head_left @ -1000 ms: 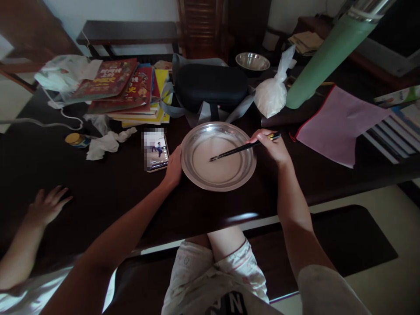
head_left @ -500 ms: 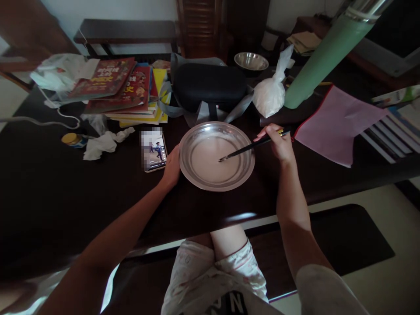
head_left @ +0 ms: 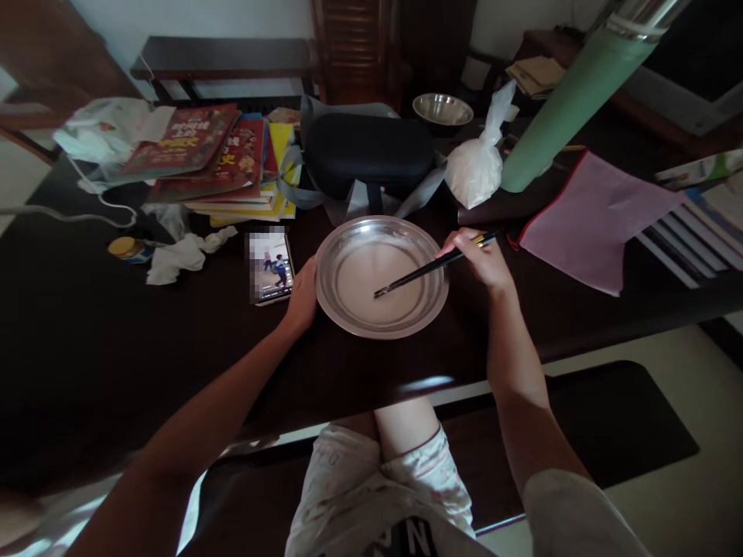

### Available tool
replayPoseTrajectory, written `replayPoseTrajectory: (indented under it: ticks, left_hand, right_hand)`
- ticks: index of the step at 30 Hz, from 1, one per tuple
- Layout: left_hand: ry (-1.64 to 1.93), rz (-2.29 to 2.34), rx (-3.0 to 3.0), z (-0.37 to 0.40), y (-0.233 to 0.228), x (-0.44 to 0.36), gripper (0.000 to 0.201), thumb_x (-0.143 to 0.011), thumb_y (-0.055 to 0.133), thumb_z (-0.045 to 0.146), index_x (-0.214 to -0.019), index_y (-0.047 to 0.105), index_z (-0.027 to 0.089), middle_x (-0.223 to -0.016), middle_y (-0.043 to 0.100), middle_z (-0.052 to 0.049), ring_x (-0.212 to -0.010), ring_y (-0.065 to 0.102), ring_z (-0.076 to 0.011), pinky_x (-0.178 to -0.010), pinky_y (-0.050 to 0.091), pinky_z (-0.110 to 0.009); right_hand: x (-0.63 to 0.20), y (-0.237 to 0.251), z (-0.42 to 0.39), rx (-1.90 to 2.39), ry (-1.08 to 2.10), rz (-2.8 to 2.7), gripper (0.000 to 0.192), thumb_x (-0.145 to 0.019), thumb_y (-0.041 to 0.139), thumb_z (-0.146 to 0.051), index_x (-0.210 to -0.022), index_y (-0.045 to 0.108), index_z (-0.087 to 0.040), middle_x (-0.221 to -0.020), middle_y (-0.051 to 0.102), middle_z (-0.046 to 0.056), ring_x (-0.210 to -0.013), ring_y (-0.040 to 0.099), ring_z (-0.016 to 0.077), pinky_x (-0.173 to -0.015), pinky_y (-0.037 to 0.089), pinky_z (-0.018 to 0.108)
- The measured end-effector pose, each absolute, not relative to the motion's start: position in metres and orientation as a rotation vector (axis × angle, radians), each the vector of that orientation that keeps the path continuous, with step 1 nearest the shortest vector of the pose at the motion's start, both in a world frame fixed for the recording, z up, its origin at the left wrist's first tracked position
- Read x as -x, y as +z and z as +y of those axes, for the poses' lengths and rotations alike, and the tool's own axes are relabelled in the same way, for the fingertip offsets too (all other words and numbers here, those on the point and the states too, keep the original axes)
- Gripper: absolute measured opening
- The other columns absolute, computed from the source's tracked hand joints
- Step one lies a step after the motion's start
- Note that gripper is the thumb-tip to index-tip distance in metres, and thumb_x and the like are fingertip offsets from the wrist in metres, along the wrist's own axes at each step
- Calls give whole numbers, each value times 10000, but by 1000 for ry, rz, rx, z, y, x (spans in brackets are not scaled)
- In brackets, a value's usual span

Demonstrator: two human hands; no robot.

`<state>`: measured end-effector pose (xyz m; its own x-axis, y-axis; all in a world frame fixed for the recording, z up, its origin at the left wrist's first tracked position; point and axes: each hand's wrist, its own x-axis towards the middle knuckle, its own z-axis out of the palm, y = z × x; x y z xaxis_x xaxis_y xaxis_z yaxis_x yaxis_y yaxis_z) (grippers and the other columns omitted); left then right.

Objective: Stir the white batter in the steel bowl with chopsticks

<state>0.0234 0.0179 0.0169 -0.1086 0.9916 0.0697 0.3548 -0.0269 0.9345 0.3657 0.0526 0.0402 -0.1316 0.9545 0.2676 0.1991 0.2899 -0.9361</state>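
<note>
A wide stainless steel bowl (head_left: 381, 331) stands on the dark table in front of me, holding a pale, milky liquid (head_left: 357, 267). My left hand (head_left: 302, 298) grips the bowl at its left side, with the fingers partly hidden by the rim. Closed around a pair of black chopsticks (head_left: 419, 272) with gold bands, my right hand (head_left: 483, 259) hovers by the bowl's right rim. The chopsticks slant down to the left, their wet tips in the liquid near the middle.
Left of the bowl lies a phone (head_left: 272, 267), with crumpled tissue (head_left: 177, 259) and a small yellow-lidded jar (head_left: 128, 249) farther off. Behind are stacked books (head_left: 179, 143), a black case (head_left: 368, 151), a tied bag of white powder (head_left: 473, 170) and a green tumbler (head_left: 572, 116).
My right hand and the chopsticks have shifted a little to the left, and the tips have moved left and slightly toward me in the liquid. My left hand stays on the bowl.
</note>
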Motion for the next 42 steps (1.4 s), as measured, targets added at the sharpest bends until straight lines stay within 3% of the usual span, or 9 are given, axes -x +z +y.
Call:
replayPoseTrajectory:
  ticks: [4, 10, 14, 22, 25, 30, 36, 42]
  left_hand:
    - [1175, 1539, -1420, 19, 15, -24, 380, -1064, 363, 360, -1049, 714, 217, -1190, 806, -106, -1295, 686, -278, -1193, 519, -415]
    - [1162, 1559, -1408, 19, 16, -25, 392, -1062, 381, 384, -1004, 731, 216, -1057, 818, -86, -1169, 709, -283, -1110, 569, -435]
    - [1179, 1526, -1370, 19, 14, -25, 426, -1061, 374, 405, -1082, 752, 209, -1134, 825, -81, -1237, 705, -275, -1172, 532, -444]
    - [1185, 1511, -1319, 19, 13, -25, 440, -1059, 380, 402, -1121, 762, 194, -1222, 816, -97, -1291, 698, -282, -1194, 519, -445]
    - [1190, 1512, -1308, 19, 14, -25, 434, -1055, 395, 415, -1125, 766, 201, -1201, 818, -89, -1288, 700, -279, -1180, 530, -430]
    - [1194, 1486, -1301, 19, 11, -25, 448, -1058, 381, 435, -1093, 765, 207, -1193, 815, -87, -1261, 704, -278, -1158, 539, -422]
    - [1205, 1456, -1289, 21, 6, -24, 462, -1055, 390, 464, -1127, 761, 198, -1178, 817, -81, -1272, 687, -282, -1177, 518, -432]
    - [1245, 1442, -1290, 23, 1, -21, 421, -1035, 442, 514, -977, 734, 216, -1053, 800, -68, -1176, 703, -271, -1108, 549, -396]
  right_hand:
    - [-363, 42, 53, 1069, 929, -1563, 459, -875, 742, -716, -735, 792, -281, -750, 809, 3, -757, 761, 203, -800, 600, 369]
    - [-366, 44, 51, 1087, 929, -1472, 466, -870, 747, -713, -696, 774, -282, -678, 782, -8, -690, 749, 201, -769, 607, 374]
    - [-360, 44, 52, 1099, 1006, -1583, 527, -808, 747, -792, -712, 775, -274, -744, 817, 14, -794, 787, 241, -807, 614, 397]
    - [-365, 42, 51, 1092, 980, -1483, 476, -860, 749, -721, -694, 772, -275, -697, 791, 0, -720, 759, 212, -788, 595, 375]
    - [-361, 42, 50, 1049, 1025, -1568, 463, -841, 765, -729, -749, 813, -278, -748, 815, 12, -793, 787, 229, -825, 599, 383]
    - [-363, 45, 50, 1079, 886, -1461, 444, -876, 761, -685, -701, 787, -277, -700, 794, -8, -737, 766, 202, -819, 588, 364]
    - [-359, 45, 50, 1053, 1015, -1585, 503, -825, 758, -761, -725, 798, -270, -734, 814, 8, -749, 776, 218, -821, 618, 384]
    - [-363, 47, 49, 1103, 878, -1497, 503, -872, 725, -738, -673, 770, -278, -685, 787, 4, -710, 751, 206, -783, 607, 374]
